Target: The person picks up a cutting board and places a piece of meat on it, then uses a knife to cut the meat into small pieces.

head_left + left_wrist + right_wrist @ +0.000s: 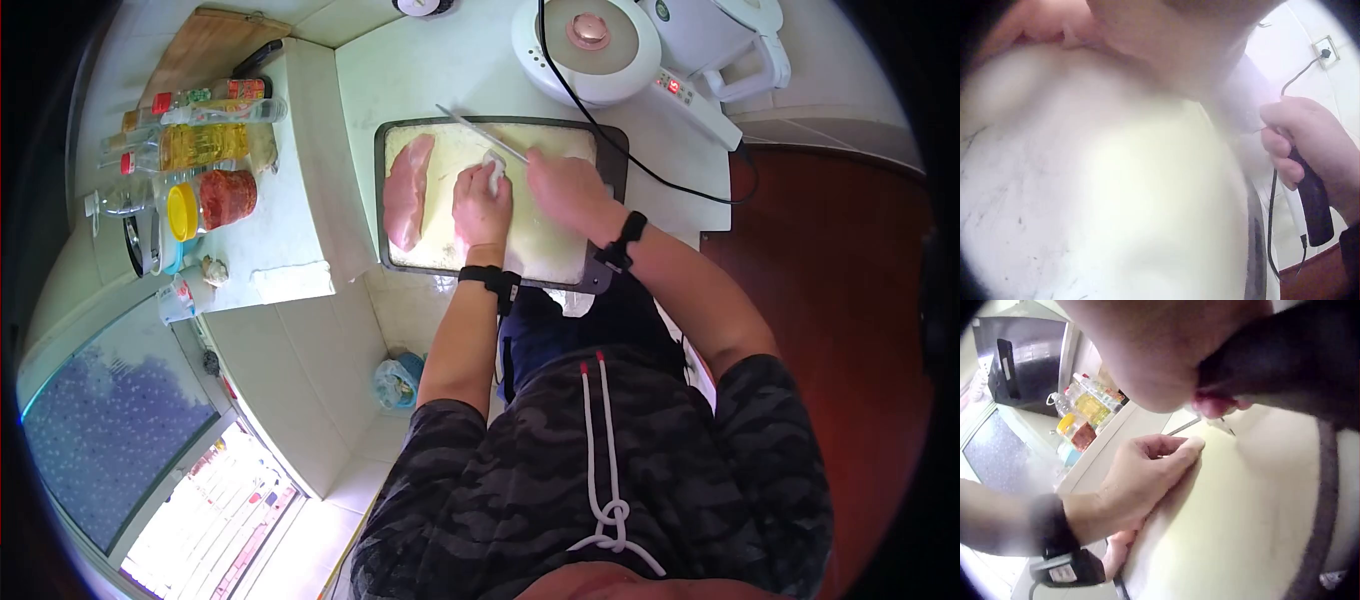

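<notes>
On the pale cutting board (545,245) with a dark rim, a long pink slab of meat (408,192) lies at the left. My left hand (483,207) is over the board's middle, fingers curled round a small white piece (495,172) that I cannot identify; its thumb and fingertips meet in the right wrist view. My right hand (570,192) grips a knife by its black handle (1313,203). The knife's blade (478,131) points to the upper left, above the left hand in the head view. What lies under the left hand is mostly hidden.
Behind the board stand a white cooker (540,60), a kettle (720,40) and a power strip (695,105); a black cable (650,172) crosses the board's right corner. Bottles and jars (215,145) stand on the left ledge (300,200). A bin (398,382) is below.
</notes>
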`<move>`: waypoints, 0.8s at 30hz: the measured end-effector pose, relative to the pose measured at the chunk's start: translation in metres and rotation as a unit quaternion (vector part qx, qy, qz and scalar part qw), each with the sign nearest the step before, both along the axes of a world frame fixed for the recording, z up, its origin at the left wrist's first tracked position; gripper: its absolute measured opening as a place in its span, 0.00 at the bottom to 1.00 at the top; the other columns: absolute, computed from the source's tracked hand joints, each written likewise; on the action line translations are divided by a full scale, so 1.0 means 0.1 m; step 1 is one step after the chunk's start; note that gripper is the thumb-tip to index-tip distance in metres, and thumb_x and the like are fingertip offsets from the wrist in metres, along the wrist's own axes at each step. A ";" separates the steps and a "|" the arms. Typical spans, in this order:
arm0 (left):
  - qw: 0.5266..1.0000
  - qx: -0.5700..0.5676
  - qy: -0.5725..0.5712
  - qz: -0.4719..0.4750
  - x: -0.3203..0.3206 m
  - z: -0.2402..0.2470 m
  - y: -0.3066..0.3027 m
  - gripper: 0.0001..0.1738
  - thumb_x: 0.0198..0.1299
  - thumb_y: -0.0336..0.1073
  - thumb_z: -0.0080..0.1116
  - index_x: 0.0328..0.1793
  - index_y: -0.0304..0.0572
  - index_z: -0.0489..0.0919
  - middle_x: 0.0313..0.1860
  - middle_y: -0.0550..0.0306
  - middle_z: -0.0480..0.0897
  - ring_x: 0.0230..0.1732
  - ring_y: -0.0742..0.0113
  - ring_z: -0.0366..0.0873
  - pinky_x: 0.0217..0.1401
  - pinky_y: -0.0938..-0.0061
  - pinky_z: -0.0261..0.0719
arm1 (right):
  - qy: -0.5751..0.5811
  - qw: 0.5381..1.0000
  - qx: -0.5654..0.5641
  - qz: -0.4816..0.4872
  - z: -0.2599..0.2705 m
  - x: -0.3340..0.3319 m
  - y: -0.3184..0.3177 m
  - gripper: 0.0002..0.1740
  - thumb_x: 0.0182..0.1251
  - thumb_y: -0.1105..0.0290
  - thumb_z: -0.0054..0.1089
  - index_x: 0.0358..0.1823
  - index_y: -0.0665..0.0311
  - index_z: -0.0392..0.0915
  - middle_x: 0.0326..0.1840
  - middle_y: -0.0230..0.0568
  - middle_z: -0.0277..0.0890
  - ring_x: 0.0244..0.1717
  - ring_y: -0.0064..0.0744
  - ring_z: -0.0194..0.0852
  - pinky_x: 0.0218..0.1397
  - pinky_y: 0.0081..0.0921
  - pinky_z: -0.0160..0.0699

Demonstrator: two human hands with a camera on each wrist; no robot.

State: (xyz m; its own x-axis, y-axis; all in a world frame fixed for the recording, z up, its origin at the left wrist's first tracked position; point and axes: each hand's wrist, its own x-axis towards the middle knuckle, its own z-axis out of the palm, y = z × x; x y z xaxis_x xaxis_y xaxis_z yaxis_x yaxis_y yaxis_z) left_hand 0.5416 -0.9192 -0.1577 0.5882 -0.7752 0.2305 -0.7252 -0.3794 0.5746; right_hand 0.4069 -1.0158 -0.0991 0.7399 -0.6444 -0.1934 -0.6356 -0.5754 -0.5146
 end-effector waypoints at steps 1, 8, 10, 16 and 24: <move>1.000 -0.009 -0.009 0.000 -0.01 0.01 -0.01 0.13 0.53 0.34 0.68 0.45 0.43 0.87 0.46 0.53 0.84 0.48 0.52 0.83 0.52 0.61 0.82 | 0.007 1.000 0.005 -0.009 0.01 -0.05 -0.04 0.09 0.71 0.68 0.50 0.47 0.65 0.71 0.27 0.50 0.81 0.27 0.56 0.82 0.29 0.51 0.79; 1.000 -0.012 0.021 -0.008 0.01 0.05 0.01 0.12 0.52 0.35 0.70 0.42 0.40 0.85 0.46 0.50 0.85 0.46 0.48 0.82 0.50 0.59 0.82 | -0.041 0.999 -0.004 0.026 0.07 -0.38 0.32 0.12 0.72 0.68 0.49 0.51 0.65 0.72 0.35 0.48 0.82 0.28 0.53 0.83 0.30 0.49 0.81; 1.000 0.005 0.004 -0.022 0.04 0.01 0.03 0.12 0.51 0.35 0.70 0.41 0.40 0.85 0.44 0.50 0.85 0.45 0.48 0.82 0.49 0.59 0.82 | -0.019 0.999 -0.019 0.033 0.05 -0.35 0.39 0.11 0.71 0.69 0.50 0.50 0.65 0.72 0.33 0.46 0.81 0.28 0.52 0.83 0.30 0.48 0.82; 0.998 0.031 -0.046 -0.029 0.02 0.03 -0.02 0.10 0.48 0.35 0.70 0.38 0.44 0.83 0.36 0.55 0.82 0.40 0.50 0.81 0.44 0.59 0.82 | -0.025 0.998 -0.049 0.036 0.12 -0.35 0.40 0.07 0.67 0.71 0.52 0.43 0.65 0.70 0.32 0.46 0.79 0.27 0.52 0.83 0.28 0.43 0.82; 1.000 -0.018 -0.017 0.010 0.04 -0.03 -0.04 0.12 0.48 0.40 0.74 0.37 0.49 0.84 0.32 0.58 0.83 0.36 0.53 0.82 0.38 0.62 0.82 | -0.058 0.998 0.023 -0.004 0.38 -0.53 0.42 0.18 0.77 0.62 0.49 0.62 0.61 0.71 0.36 0.45 0.81 0.31 0.52 0.83 0.34 0.46 0.83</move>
